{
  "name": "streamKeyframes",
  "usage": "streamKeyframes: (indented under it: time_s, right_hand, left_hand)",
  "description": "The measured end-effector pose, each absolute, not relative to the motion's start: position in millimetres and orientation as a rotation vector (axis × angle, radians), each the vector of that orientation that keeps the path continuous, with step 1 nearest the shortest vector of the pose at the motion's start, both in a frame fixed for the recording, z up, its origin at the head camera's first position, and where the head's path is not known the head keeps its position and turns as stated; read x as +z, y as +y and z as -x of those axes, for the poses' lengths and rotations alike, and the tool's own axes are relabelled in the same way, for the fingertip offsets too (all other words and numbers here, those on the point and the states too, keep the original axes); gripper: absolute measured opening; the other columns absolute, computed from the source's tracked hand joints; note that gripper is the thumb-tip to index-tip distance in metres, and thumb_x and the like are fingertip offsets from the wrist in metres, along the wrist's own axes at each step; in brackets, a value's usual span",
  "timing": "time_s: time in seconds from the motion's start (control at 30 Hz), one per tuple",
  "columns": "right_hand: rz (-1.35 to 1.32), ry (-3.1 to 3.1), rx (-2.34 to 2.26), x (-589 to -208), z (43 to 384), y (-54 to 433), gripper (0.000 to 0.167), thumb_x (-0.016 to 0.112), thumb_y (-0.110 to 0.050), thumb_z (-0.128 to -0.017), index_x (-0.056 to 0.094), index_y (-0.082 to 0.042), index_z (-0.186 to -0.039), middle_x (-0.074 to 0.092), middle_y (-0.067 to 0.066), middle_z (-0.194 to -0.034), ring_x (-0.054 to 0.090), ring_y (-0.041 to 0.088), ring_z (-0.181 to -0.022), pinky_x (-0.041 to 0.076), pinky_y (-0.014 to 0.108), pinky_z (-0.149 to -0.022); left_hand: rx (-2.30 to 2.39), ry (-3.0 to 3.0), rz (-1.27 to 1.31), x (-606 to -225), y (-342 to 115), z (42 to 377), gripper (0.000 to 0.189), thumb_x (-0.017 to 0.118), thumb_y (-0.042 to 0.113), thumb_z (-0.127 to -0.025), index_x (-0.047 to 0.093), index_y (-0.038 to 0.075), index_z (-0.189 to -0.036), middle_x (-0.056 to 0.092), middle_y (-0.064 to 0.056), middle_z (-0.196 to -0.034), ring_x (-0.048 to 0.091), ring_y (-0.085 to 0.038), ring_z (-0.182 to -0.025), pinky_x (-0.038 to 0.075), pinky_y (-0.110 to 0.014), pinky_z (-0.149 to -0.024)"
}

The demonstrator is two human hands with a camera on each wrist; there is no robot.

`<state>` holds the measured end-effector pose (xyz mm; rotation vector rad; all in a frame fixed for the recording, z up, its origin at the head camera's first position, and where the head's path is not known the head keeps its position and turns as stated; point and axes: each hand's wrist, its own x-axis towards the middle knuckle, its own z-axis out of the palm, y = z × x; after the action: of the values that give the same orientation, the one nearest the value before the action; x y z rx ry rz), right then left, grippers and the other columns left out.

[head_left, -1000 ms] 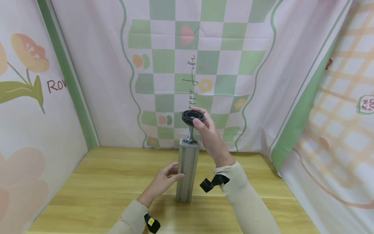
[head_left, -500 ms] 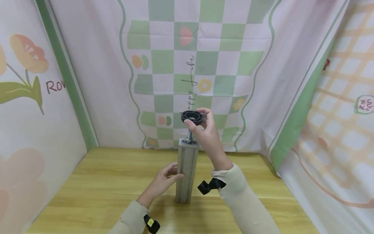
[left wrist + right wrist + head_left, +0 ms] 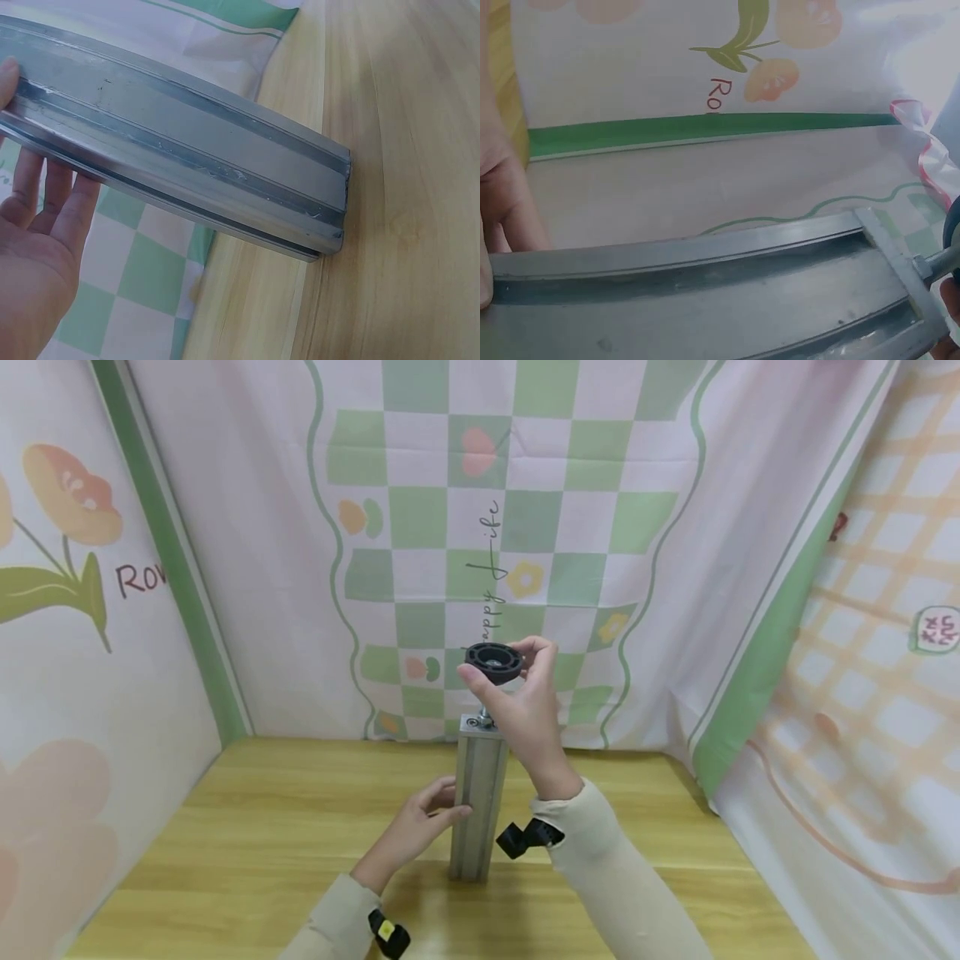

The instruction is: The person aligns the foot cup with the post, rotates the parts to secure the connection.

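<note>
A grey slotted aluminium profile stands upright on the wooden table, its lower end on the tabletop in the left wrist view. From the plate on its top rises a threaded bolt carrying a round black levelling foot. My right hand grips the foot's rim, thumb at the near left and fingers behind on the right. Lower down, my left hand holds the profile from the left, thumb on the near face and fingers behind. In the right wrist view the bolt and top plate show at the right edge.
The light wooden table runs under both arms. Behind it hangs a green-and-white checked curtain; patterned cloth panels close off the left and right sides. Each wrist wears a black strap with a small camera mount.
My right thumb has slid leftward along the near rim of the foot, and the right wrist has swung slightly left. The left hand and the profile stay put.
</note>
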<state>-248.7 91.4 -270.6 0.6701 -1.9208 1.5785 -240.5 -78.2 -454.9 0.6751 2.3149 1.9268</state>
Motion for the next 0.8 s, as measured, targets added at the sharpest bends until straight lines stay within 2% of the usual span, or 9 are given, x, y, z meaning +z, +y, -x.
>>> streamKeyframes:
  time_s: [0.13,0.23,0.33,0.4,0.53,0.67,0.8]
  right_hand:
    - [-0.712,-1.911,1.618,-273.6,251.2,92.5,0.081,0.077,-0.057,-0.082,0.034,-0.011,-0.133,0.052,0.008,-0.121,0.050,0.023,-0.110,0.036,0.048,-0.099]
    - [-0.797,-1.915,1.696,-275.7,253.5,94.9,0.097,0.071,-0.069,-0.080,0.028,-0.014,-0.148,0.049,0.007,-0.132,0.052,0.023,-0.114,0.041,0.041,-0.097]
    - [-0.939,-1.894,1.841,-275.2,257.8,98.0,0.108,0.068,-0.074,-0.080,0.021,-0.014,-0.156,0.044,0.006,-0.146,0.051,0.025,-0.125,0.045,0.036,-0.099]
    - [-1.038,-1.875,1.936,-273.9,261.2,100.7,0.111,0.067,-0.074,-0.080,0.019,-0.011,-0.158,0.041,0.008,-0.152,0.046,0.027,-0.132,0.042,0.037,-0.105]
    - [-1.177,-1.875,2.066,-270.1,267.2,105.1,0.113,0.065,-0.075,-0.081,0.017,-0.007,-0.159,0.041,0.017,-0.154,0.038,0.028,-0.140,0.024,0.043,-0.117]
    - [-1.267,-1.884,2.209,-267.8,273.8,109.1,0.110,0.064,-0.072,-0.082,0.017,-0.010,-0.160,0.043,0.022,-0.151,0.043,0.027,-0.137,0.022,0.049,-0.114]
    - [-1.384,-1.814,2.354,-269.1,279.6,114.0,0.093,0.056,-0.061,-0.091,0.019,-0.010,-0.159,0.041,0.028,-0.150,0.047,0.028,-0.132,0.024,0.055,-0.110]
  left_hand:
    - [1.927,2.313,-0.687,-455.0,-78.0,241.0,0.039,0.066,0.038,-0.098,0.058,0.029,-0.135,0.067,-0.002,-0.122,0.061,-0.023,-0.114,0.050,-0.047,-0.097]
    - [1.923,2.316,-0.685,-455.1,-77.9,240.6,0.040,0.066,0.039,-0.098,0.058,0.029,-0.135,0.066,-0.002,-0.123,0.061,-0.023,-0.114,0.050,-0.047,-0.097]
    - [1.924,2.313,-0.678,-454.8,-77.9,240.0,0.040,0.066,0.039,-0.098,0.058,0.028,-0.135,0.066,-0.002,-0.124,0.060,-0.024,-0.115,0.050,-0.048,-0.097]
    - [1.923,2.317,-0.680,-454.8,-77.7,240.1,0.040,0.066,0.039,-0.098,0.058,0.027,-0.135,0.066,-0.002,-0.124,0.060,-0.024,-0.115,0.051,-0.047,-0.096]
    - [1.919,2.326,-0.681,-454.8,-77.4,240.8,0.040,0.066,0.038,-0.098,0.058,0.027,-0.135,0.066,-0.003,-0.123,0.060,-0.024,-0.115,0.051,-0.046,-0.096]
    - [1.908,2.332,-0.673,-455.5,-78.0,240.9,0.040,0.066,0.039,-0.098,0.058,0.027,-0.136,0.065,-0.003,-0.124,0.060,-0.024,-0.115,0.050,-0.048,-0.097]
    - [1.900,2.332,-0.671,-456.1,-78.2,240.8,0.041,0.065,0.040,-0.098,0.057,0.027,-0.137,0.065,-0.004,-0.125,0.059,-0.025,-0.116,0.050,-0.049,-0.097]
